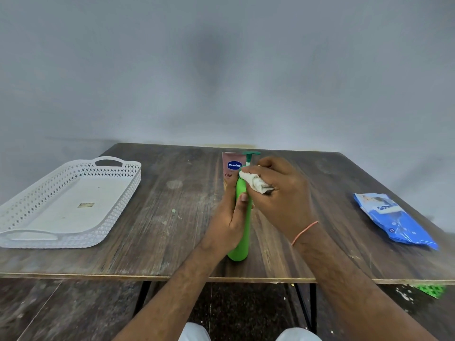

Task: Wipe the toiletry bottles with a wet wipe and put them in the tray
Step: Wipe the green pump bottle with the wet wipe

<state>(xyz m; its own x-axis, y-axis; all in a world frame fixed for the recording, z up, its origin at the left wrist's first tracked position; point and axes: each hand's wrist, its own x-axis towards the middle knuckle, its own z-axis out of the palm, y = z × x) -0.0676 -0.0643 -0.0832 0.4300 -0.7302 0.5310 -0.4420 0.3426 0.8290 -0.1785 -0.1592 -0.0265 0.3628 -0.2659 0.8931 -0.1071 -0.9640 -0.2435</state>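
Observation:
A tall green pump bottle (240,232) stands tilted over the middle of the wooden table (160,217). My left hand (227,217) grips its body, thumb across the front. My right hand (280,193) holds a crumpled white wet wipe (254,182) and presses it against the bottle's shoulder, just under the dark green pump head (251,155). Behind the bottle stands a pinkish Vaseline tube (231,168), partly hidden. The white perforated tray (118,200) sits at the table's left with nothing in it but a small sticker.
A blue pack of wet wipes (394,220) lies at the right side of the table. The table's front edge (147,276) runs just below my wrists. A grey wall stands behind the table. A green object (430,290) lies on the floor at lower right.

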